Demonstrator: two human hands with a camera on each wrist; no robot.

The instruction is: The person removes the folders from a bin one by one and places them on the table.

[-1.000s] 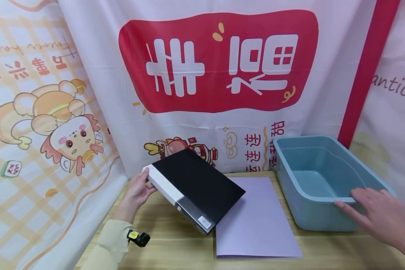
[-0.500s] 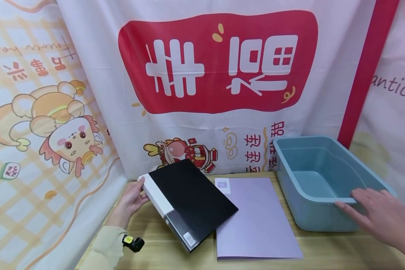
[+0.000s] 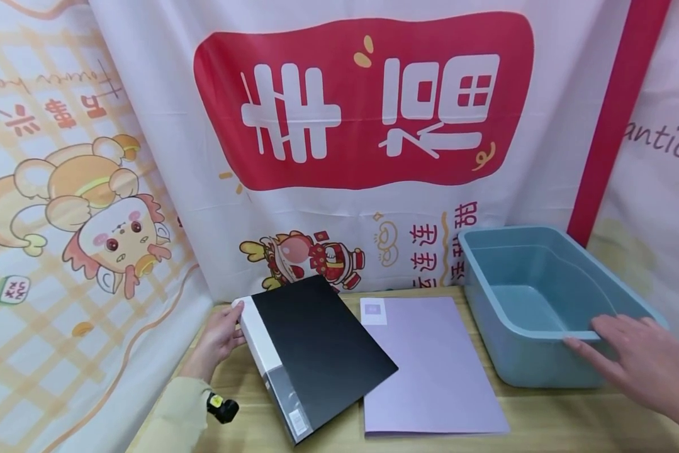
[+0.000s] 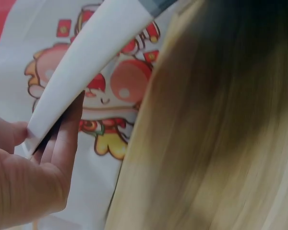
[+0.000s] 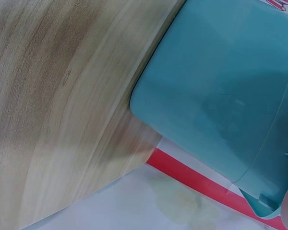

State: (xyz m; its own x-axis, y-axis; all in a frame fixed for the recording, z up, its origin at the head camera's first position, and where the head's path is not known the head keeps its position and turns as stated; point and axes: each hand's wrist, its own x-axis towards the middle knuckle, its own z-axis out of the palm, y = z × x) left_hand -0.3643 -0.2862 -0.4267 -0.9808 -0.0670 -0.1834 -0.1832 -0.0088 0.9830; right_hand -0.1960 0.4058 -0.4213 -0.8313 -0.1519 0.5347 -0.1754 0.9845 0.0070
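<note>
A black folder (image 3: 328,352) with a white-labelled spine hangs tilted over the left of the table. My left hand (image 3: 219,336) pinches it at the far end of the spine, thumb on top and fingers beneath. In the left wrist view the folder's white spine (image 4: 81,67) rises away from my hand (image 4: 29,187). A lilac folder (image 3: 435,377) lies flat to its right, partly covered from view by the black one's corner. At the right, my right hand (image 3: 645,358) grips the near rim of a blue-green plastic tub (image 3: 543,363), thumb along the outside.
The wooden table (image 3: 248,402) meets a printed cloth backdrop (image 3: 294,214) at the back and left. The right wrist view shows the tub's outer wall (image 5: 206,96) beside bare wood. A small black wrist device (image 3: 222,408) sits on my left sleeve.
The black folder has come down, nearer to me and slightly left, turning so its spine points more towards me. It now uncovers the lilac folder's white label. My right hand stays on the tub.
</note>
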